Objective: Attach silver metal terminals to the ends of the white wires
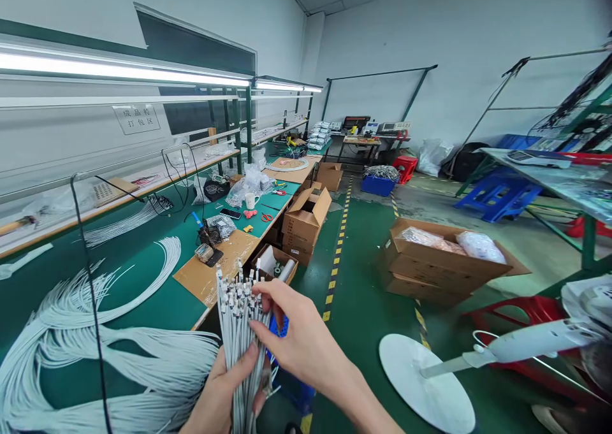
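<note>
An upright bundle of thin white cables (232,335) with small white connectors at its top is wrapped by my left hand (224,383), low on the bundle. My right hand (301,335) is at the bundle's upper right side, thumb and index finger bent in around cables just below the connectors. Which single cable lies between those fingertips is hard to make out. Left of my hands, a large pile of loose white cables (143,357) lies on the green bench (191,297), with a curved, tied group of cables (165,268) behind it.
A soldering stand (210,239) rests on brown board (243,246). Red scissors (266,217), a phone (230,213) and a mug (251,200) are farther back. Cardboard boxes (306,214) stand beside the bench. To the right are an open carton (444,265) and a white round base (421,383).
</note>
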`<state>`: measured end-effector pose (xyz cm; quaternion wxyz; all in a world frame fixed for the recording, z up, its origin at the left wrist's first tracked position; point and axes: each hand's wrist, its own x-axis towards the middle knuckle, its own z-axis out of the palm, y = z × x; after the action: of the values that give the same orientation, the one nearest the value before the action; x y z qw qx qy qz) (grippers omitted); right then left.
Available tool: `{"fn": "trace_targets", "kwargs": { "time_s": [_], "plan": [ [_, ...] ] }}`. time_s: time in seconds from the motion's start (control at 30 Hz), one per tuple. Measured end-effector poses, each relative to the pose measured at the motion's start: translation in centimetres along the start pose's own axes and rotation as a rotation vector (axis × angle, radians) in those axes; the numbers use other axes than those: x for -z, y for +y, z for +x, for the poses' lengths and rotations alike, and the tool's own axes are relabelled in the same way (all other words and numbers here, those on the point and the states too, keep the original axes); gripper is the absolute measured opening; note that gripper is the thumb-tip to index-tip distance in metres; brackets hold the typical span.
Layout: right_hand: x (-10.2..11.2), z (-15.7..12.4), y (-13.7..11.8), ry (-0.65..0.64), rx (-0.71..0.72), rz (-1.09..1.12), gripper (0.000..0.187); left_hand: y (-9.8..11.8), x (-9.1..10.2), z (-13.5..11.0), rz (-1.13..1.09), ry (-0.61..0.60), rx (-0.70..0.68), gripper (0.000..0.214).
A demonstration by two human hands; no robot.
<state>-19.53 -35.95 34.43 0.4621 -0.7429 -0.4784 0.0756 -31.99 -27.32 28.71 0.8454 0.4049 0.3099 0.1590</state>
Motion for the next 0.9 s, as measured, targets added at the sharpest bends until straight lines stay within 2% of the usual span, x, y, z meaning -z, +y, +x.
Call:
{"fn": "trace_targets", "kwargs": {
  "time_s": [0.33,0.5,0.6,0.77,0.9],
  "plan": [
    [1.7,1.4,-0.4,-0.095,-0.141,0.150,0.021,0.0,0.4,-0.4,-0.043,-0.072,0.068,0.055],
    [2.2,1.3,-0.1,-0.126,-0.195,0.307,0.018,0.1,0.4,-0.5,-0.046,-0.104,0.098,0.067],
    [1.8,1.1,0.4,-0.091,-0.212,0.404,0.017,0.3,0.3,-0.7,-0.050,-0.120,0.097,0.067],
    [0.7,1.1,1.3,-0.016,-0.203,0.534,0.039,0.6,0.0,-1.0,-0.048,-0.126,0.088,0.066],
    [0.8,0.3,0.5,0.184,-0.116,0.439,0.028,0.4,-0.1,-1.0,-0.039,-0.112,0.082,0.063]
  ]
}}
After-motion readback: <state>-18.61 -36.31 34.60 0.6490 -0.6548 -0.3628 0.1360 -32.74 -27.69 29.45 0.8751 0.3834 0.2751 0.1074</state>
